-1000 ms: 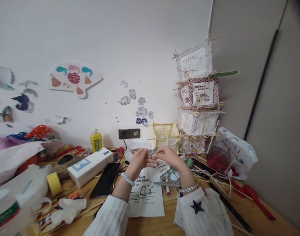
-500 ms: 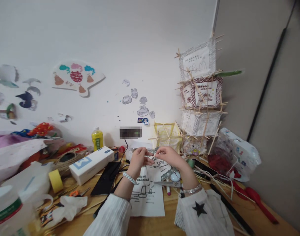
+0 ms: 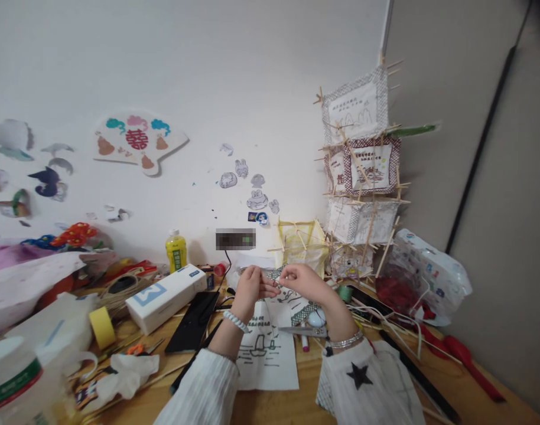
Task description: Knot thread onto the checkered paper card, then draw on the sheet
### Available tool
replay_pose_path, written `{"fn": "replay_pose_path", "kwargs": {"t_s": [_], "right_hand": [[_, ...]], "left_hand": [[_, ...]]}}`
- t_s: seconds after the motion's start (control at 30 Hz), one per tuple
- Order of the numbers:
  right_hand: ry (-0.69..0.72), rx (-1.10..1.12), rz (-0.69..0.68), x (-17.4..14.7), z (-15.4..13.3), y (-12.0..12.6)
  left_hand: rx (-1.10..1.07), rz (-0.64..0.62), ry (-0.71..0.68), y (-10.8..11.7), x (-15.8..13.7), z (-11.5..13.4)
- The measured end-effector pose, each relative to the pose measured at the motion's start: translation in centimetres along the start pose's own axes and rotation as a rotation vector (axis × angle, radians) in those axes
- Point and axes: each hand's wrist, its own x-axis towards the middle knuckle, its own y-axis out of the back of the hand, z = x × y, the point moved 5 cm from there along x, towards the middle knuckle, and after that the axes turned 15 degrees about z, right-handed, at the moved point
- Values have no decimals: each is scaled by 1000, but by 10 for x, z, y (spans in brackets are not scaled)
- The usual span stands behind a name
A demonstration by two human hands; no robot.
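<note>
right hand (image 3: 303, 282) pinched narrow, left hand (image 3: 250, 289) grip unclear, near a boat drawing (image 3: 274, 373) lying lengthwise toward the wall (image 3: 247, 82).

The left hand (image 3: 251, 289) and right hand (image 3: 302, 282) are up close to each other over the worktop (image 3: 274, 407). Their fingers are bent, and anything they pinch is too small to see. Just past them is a drawing (image 3: 288, 300) with a checked edge. Nearer lies paper (image 3: 270, 373) with a boat on it. A white box (image 3: 163, 300) sits left, and a tall stick tower (image 3: 371, 165) stands far right.
</note>
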Motion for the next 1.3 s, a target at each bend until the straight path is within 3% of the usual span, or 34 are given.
{"fn": "replay_pose_path", "kwargs": {"t_s": [0.33,0.53,0.7,0.97,1.13,1.3], "right_hand": [[86,15,-87,-4,-9,-4],[52,32,13,-1,-9,-2],[39,67,-3,-1,-8,-3],[126,129,-17,-2,-20,-12],[7,237,-59,-2,-8,-8],[-85,261,30,-2,11,28]], "left_hand": [[-16,30,-80,2,-1,7],[-23,116,-215,11,-2,22],[-171,43,-59,9,-7,24],[-380,114,5,14,-3,27],[-223,-38,-11,17,0,27],[91,-46,-161,30,0,40]]}}
